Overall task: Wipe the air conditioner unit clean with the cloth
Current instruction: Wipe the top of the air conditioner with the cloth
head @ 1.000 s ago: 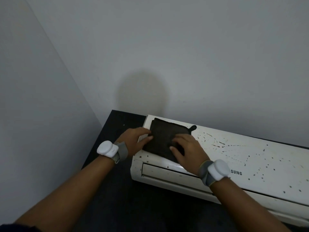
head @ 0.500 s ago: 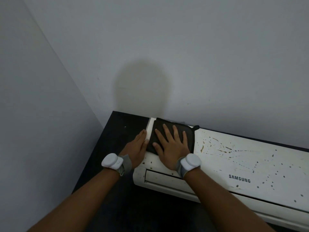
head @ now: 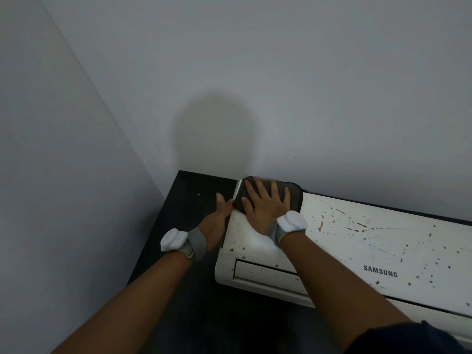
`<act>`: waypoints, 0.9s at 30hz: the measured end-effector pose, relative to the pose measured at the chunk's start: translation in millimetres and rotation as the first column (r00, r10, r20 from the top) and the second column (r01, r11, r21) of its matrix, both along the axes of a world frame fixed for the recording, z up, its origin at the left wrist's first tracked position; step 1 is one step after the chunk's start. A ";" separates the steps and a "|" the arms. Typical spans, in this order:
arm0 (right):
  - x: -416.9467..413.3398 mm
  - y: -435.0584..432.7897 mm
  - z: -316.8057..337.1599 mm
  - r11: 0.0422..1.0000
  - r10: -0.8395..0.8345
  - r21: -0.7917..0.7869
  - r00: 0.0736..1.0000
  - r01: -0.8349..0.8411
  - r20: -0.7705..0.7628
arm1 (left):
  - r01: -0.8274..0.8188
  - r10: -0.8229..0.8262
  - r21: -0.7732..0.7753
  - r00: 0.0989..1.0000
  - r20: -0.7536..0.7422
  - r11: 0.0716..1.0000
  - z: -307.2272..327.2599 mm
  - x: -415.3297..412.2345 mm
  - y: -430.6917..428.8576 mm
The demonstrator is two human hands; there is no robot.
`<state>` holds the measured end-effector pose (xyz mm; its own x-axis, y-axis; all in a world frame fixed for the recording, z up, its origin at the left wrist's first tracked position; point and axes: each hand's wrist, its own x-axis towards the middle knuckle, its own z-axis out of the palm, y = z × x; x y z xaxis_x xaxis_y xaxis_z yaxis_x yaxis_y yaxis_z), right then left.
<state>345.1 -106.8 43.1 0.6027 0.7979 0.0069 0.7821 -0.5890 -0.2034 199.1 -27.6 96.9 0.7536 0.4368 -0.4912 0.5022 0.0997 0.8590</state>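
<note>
A white air conditioner unit [head: 357, 241] lies on a dark table, its face speckled with brown spots. A folded dark cloth [head: 293, 198] sits on the unit's far left corner. My right hand [head: 265, 208] lies flat on the cloth, fingers spread, pressing it against the unit. My left hand [head: 215, 223] rests flat against the unit's left end, fingers straight, holding nothing. Both wrists carry white bands.
The dark table [head: 184, 205] stands in a corner between two pale walls [head: 281, 85]. The unit's right part runs out of view. Brown spots are densest around the brand lettering [head: 380, 271] and to its right.
My right hand went from gripping the cloth's edge to lying flat on it, then pushed it toward the far left corner. My left hand let go of the cloth and moved to the unit's left end.
</note>
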 end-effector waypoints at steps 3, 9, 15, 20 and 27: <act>-17.7 -7.5 2.0 0.999 0.037 0.014 0.999 -0.037 0.016 | -0.007 0.007 0.030 1.000 0.006 1.000 1.8 0.4 1.9; -53.8 -26.2 4.4 0.996 0.066 0.052 0.996 -0.070 0.066 | -0.033 0.034 0.011 0.999 -0.010 0.999 -0.7 -1.1 6.5; -81.2 -45.2 6.5 0.992 0.093 0.069 0.987 -0.103 0.131 | -0.049 0.048 -0.029 0.999 -0.009 0.998 -1.4 -2.0 6.8; -94.5 -69.7 1.1 0.977 0.212 -0.001 0.964 -0.214 0.158 | -0.029 0.029 0.105 1.000 0.004 0.994 -0.3 1.0 10.0; -91.5 -98.4 0.0 0.975 0.221 -0.037 0.962 -0.218 0.159 | -0.005 0.012 0.190 0.999 -0.035 0.982 -6.6 0.0 -4.6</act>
